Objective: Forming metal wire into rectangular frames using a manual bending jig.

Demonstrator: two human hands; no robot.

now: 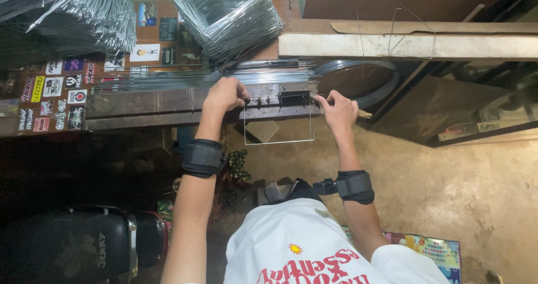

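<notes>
A thin steel wire (278,141) bent into a squared U hangs down from a dark metal jig (294,96) on the edge of the wooden bench (140,102). My left hand (224,93) grips the wire's left leg at the jig. My right hand (338,109) pinches the wire's right end beside the jig. Both wrists wear black bands. A bundle of straight wire rods (168,77) lies along the bench just behind my left hand.
Stacks of finished square wire frames (230,12) stand on the bench at the back, more at the far left (73,15). A coil of steel strip (364,76) lies right of the jig. A black seat (73,245) sits at lower left. Sandy floor (459,183) spreads to the right.
</notes>
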